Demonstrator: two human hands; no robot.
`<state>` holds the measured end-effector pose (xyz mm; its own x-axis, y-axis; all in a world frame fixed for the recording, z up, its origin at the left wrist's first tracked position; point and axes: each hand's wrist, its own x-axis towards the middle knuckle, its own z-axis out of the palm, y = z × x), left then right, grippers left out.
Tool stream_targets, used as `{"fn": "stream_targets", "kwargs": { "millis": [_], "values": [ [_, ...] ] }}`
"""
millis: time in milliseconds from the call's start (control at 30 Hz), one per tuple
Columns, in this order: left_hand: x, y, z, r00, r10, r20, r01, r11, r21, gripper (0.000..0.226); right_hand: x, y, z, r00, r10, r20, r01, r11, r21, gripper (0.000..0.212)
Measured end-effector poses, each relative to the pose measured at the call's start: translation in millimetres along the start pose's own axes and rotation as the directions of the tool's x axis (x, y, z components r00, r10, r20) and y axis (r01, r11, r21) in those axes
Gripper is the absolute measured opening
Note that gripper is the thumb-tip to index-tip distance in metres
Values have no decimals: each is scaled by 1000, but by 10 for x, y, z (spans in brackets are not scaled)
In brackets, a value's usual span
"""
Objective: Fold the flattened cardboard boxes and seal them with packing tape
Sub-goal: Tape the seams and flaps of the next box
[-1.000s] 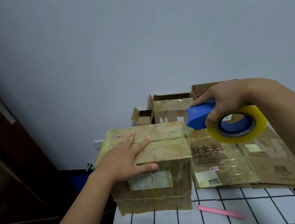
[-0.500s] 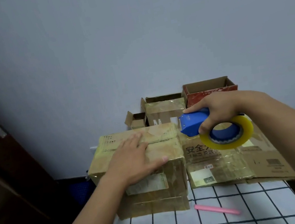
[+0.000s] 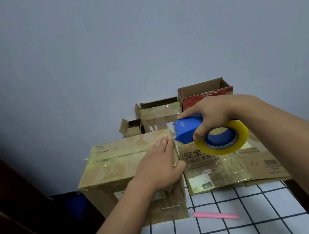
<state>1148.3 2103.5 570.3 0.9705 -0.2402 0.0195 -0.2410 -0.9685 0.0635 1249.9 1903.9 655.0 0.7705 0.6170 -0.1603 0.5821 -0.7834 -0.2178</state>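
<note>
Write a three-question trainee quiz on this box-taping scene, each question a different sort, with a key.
1. True or false: the left hand lies flat on top of the folded box.
2. Multiple choice: the right hand grips A) the pink pen B) the blue tape dispenser C) the red open box.
3. Fill in: the flattened cardboard lies on the ____ cloth.

Key: 1 true; 2 B; 3 checked.
</note>
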Motion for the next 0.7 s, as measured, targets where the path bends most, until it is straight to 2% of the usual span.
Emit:
{"fn": "stream_targets", "kwargs": {
  "millis": [300,567,700],
  "values": [
    [30,-73,50,1000,-2,28,2,1000,11,72,-16,172,121,1000,-19,1,19,997,81,80],
    [59,-30,74,999,34,-9,-34,999,28,67,-260,508,236,1000,28,-5,-27,995,98,80],
    [75,-5,88,1000,29,-3,-29,998,65,80,-213,468,404,999,15,35,-17,998,58,81]
  ]
}}
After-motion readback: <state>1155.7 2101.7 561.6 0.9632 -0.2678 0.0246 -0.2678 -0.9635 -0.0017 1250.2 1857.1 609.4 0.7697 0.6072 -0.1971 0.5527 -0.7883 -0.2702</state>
